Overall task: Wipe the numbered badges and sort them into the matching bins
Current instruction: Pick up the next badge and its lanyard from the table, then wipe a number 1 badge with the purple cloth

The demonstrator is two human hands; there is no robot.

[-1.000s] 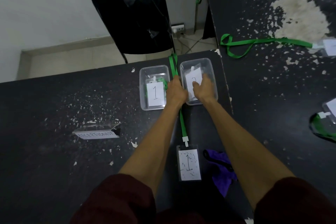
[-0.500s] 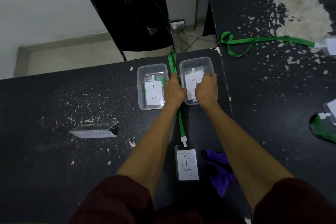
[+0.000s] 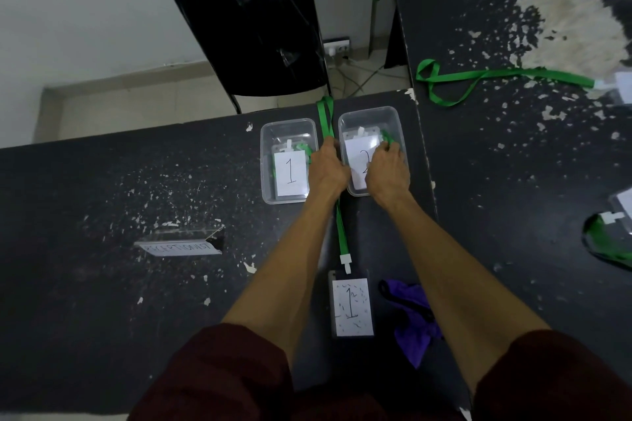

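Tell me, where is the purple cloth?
In the head view, the purple cloth lies near the bottom, right beside the loose badge marked 1, on its right.

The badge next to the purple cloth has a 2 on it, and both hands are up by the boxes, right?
No. The head view shows a 1 on the badge beside the purple cloth. The left hand and right hand are by the boxes.

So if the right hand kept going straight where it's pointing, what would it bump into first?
The right hand is touching the green strap inside bin 2, so probably that bin's far wall next, though depth is unclear.
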